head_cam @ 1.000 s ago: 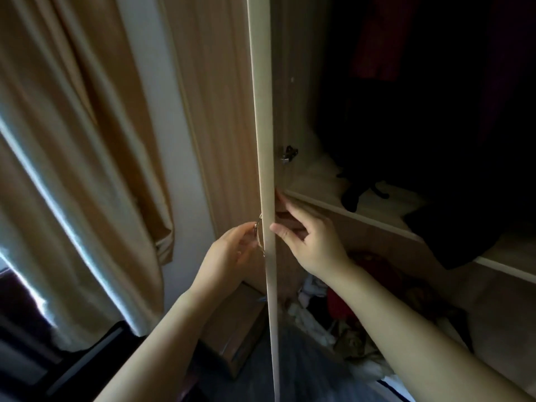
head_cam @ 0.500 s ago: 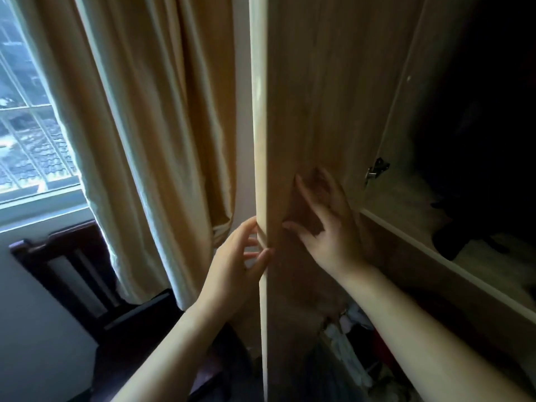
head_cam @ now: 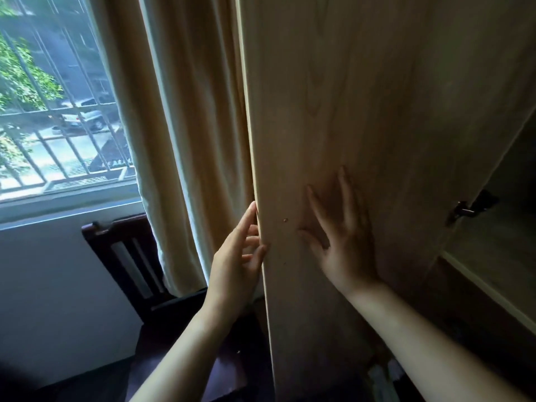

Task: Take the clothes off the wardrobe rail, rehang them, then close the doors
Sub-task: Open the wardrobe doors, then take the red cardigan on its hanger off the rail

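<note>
The right hand (head_cam: 345, 250) lies flat, fingers spread, on the pale wood-grain wardrobe door (head_cam: 377, 111). The left hand (head_cam: 235, 262) — fingers straight — touches that door's free edge.

A pale wardrobe shelf (head_cam: 493, 256) is running across the shaded right side; beneath it, crumpled cloth (head_cam: 383, 381) is lying low down.

Door (head_cam: 377, 111) fills the middle — curtain (head_cam: 185, 126) close left, wardrobe opening (head_cam: 504, 227) right

Door (head_cam: 362, 111) swung broadside, right hand (head_cam: 345, 245) now flat on it
</note>
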The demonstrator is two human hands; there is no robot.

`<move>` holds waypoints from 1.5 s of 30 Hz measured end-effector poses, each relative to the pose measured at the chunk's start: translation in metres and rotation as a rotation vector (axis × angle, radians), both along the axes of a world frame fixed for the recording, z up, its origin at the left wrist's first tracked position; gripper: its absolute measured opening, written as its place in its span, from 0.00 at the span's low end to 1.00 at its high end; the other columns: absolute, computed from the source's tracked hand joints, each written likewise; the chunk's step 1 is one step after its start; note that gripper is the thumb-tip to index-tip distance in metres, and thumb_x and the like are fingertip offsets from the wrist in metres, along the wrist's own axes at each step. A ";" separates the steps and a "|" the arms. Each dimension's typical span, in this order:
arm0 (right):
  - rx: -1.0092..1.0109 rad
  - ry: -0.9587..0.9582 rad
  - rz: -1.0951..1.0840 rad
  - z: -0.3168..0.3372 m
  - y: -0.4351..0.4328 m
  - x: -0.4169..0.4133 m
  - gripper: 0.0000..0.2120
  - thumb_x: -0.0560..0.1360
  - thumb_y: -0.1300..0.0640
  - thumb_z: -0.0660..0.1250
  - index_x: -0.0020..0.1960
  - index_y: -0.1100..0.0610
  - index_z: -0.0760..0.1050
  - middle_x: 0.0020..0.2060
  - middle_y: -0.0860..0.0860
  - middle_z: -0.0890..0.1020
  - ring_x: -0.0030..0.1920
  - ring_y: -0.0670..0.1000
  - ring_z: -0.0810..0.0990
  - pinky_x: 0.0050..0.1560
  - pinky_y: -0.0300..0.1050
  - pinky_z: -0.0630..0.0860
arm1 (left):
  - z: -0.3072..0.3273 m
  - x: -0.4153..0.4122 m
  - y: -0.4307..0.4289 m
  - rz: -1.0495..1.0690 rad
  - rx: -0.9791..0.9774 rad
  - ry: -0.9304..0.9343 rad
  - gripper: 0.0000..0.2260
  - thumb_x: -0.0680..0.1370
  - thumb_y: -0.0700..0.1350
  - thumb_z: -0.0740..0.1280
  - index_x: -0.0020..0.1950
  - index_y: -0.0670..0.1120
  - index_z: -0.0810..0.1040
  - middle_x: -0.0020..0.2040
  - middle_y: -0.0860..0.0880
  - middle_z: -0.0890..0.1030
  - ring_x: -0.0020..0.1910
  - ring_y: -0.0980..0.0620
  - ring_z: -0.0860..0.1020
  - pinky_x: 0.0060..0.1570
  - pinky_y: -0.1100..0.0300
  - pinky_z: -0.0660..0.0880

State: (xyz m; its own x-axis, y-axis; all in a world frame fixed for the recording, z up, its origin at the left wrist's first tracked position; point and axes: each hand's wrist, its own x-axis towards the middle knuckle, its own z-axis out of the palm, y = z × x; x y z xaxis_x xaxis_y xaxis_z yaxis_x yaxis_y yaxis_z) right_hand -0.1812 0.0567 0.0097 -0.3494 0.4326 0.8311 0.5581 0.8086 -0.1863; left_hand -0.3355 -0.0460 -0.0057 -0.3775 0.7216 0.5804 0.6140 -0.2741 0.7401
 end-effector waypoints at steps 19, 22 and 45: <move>-0.494 -0.040 -0.524 -0.065 -0.166 0.032 0.27 0.77 0.42 0.56 0.72 0.54 0.64 0.72 0.54 0.66 0.70 0.55 0.64 0.69 0.47 0.60 | -0.033 -0.025 -0.059 -0.558 -0.015 0.695 0.26 0.76 0.51 0.62 0.73 0.51 0.61 0.69 0.43 0.69 0.68 0.44 0.66 0.68 0.53 0.64; -0.594 -0.053 -0.691 -0.087 -0.213 0.055 0.28 0.76 0.40 0.55 0.70 0.56 0.67 0.70 0.55 0.68 0.69 0.58 0.66 0.69 0.54 0.64 | -0.052 -0.003 -0.061 -0.697 -0.168 0.734 0.26 0.78 0.58 0.57 0.75 0.54 0.59 0.71 0.46 0.68 0.71 0.45 0.64 0.68 0.49 0.65; -0.144 -0.132 -1.092 0.141 -0.165 0.376 0.29 0.77 0.41 0.53 0.70 0.59 0.66 0.69 0.56 0.68 0.70 0.55 0.65 0.66 0.50 0.66 | 0.145 0.376 0.079 -0.898 0.369 0.775 0.28 0.76 0.63 0.52 0.74 0.52 0.63 0.68 0.45 0.71 0.66 0.44 0.69 0.61 0.41 0.69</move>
